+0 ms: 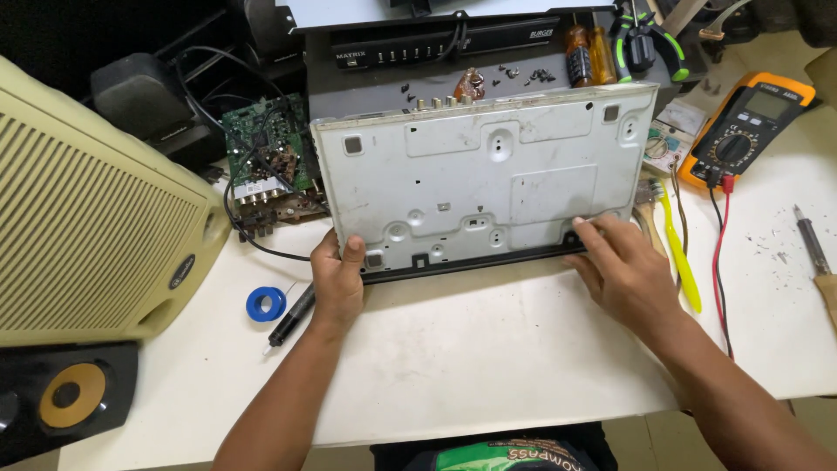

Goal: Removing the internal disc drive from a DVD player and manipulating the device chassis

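Chassis (488, 179) between left hand (338, 277); right hand (621, 266).

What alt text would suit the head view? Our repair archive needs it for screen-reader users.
Two bare hands grip the near edge of an upturned grey metal chassis on a white workbench: left hand at its left corner, right hand near its right. A green circuit board and beige speaker sit left, an orange multimeter right.
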